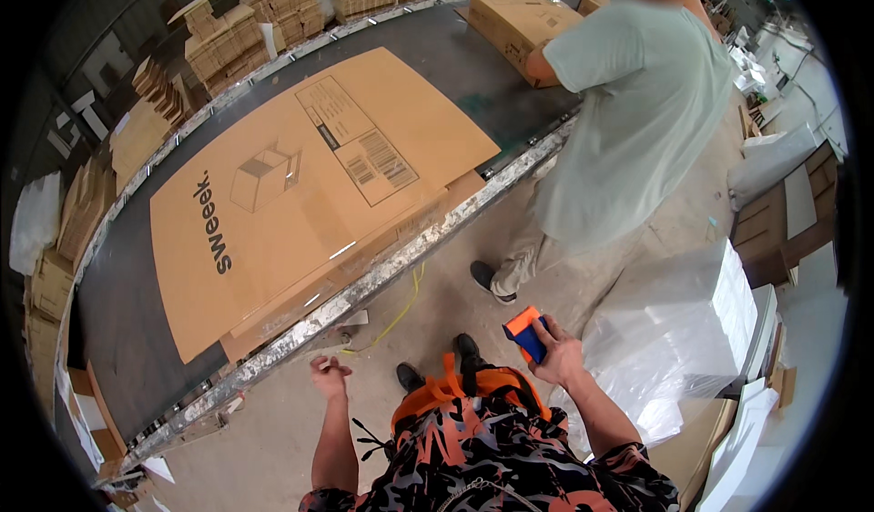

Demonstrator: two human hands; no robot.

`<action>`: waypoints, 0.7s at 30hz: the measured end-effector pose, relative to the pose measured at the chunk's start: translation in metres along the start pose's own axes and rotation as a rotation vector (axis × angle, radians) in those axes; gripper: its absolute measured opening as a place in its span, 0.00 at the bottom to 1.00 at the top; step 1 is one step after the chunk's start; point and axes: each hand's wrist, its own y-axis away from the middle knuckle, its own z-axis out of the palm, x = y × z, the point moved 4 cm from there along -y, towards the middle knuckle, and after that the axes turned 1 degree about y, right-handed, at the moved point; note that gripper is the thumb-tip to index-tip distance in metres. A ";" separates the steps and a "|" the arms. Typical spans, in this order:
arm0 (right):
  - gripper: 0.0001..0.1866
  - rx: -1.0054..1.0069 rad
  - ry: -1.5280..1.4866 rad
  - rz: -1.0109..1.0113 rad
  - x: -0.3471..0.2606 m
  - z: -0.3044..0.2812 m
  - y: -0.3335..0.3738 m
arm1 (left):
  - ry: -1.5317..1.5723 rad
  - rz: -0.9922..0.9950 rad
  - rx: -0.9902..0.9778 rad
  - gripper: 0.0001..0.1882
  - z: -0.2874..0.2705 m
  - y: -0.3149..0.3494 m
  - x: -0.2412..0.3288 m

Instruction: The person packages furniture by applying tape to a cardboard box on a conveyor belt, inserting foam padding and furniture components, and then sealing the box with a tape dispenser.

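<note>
Your left hand [330, 375], its fingers parted and loosely curled, hung near a dark conveyor belt [118, 307] bearing a large cardboard carton [309, 202]. Apart from it, your right hand [559, 357] gripped an orange-and-blue hand tool [525, 333]. Farther right, a co-worker [628, 130] in pale green stood near a plastic-wrapped white block [674, 312].

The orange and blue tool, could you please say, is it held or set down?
Held: the right hand grips the tool by its blue part.
</note>
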 end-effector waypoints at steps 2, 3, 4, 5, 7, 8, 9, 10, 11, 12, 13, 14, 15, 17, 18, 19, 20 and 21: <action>0.37 -0.023 -0.018 -0.045 -0.012 0.000 -0.006 | 0.761 0.115 -0.200 0.11 -0.047 -0.065 -0.043; 0.37 -0.005 -0.027 -0.088 -0.023 -0.001 -0.015 | 1.109 0.141 -0.311 0.09 -0.082 -0.091 -0.060; 0.37 -0.029 0.002 -0.041 -0.012 0.000 -0.005 | 0.932 -0.008 -0.051 0.07 -0.050 -0.083 -0.043; 0.38 -0.056 0.020 0.003 -0.003 0.001 0.006 | 0.718 -0.181 0.183 0.07 -0.020 -0.058 -0.006; 0.41 -0.036 0.016 -0.014 -0.002 0.010 0.003 | 0.784 -0.121 0.213 0.04 -0.027 -0.062 -0.012; 0.41 -0.051 0.020 -0.047 -0.006 0.012 0.000 | 0.795 0.125 0.234 0.04 -0.038 -0.070 -0.027; 0.42 -0.074 0.024 -0.071 -0.010 0.013 0.000 | 0.790 0.363 0.250 0.04 -0.045 -0.073 -0.032; 0.42 -0.085 0.017 -0.049 -0.009 0.012 0.001 | 0.796 0.367 0.204 0.04 -0.038 -0.069 -0.029; 0.42 -0.084 0.023 -0.024 -0.008 0.011 0.002 | 0.791 0.356 0.182 0.04 -0.031 -0.059 -0.022; 0.42 -0.095 0.020 -0.020 -0.007 0.011 0.003 | 0.688 0.303 0.276 0.06 -0.024 -0.048 -0.016; 0.42 -0.097 0.007 -0.034 -0.011 0.011 -0.001 | 0.589 0.270 0.380 0.08 -0.026 -0.045 -0.007; 0.42 -0.086 0.005 -0.026 -0.014 0.009 -0.003 | 0.492 0.154 0.416 0.11 -0.031 -0.051 -0.018; 0.41 -0.090 0.012 -0.056 -0.019 0.008 -0.005 | 0.494 0.161 0.404 0.11 -0.031 -0.049 -0.018; 0.41 -0.077 0.016 -0.075 -0.028 0.001 -0.012 | -0.056 0.185 0.047 0.12 -0.009 -0.020 0.000; 0.40 -0.080 0.039 -0.120 -0.037 -0.004 -0.013 | 0.058 0.139 -0.197 0.12 0.016 0.009 0.024; 0.39 -0.086 0.058 -0.178 -0.049 -0.010 -0.016 | 0.173 0.087 -0.427 0.12 0.046 0.043 0.060; 0.40 -0.060 0.071 -0.264 -0.068 -0.023 -0.021 | 0.278 -0.133 -0.551 0.12 0.068 0.069 0.086; 0.40 -0.060 0.069 -0.258 -0.078 -0.031 -0.025 | 0.384 -0.362 -0.676 0.12 0.091 0.088 0.104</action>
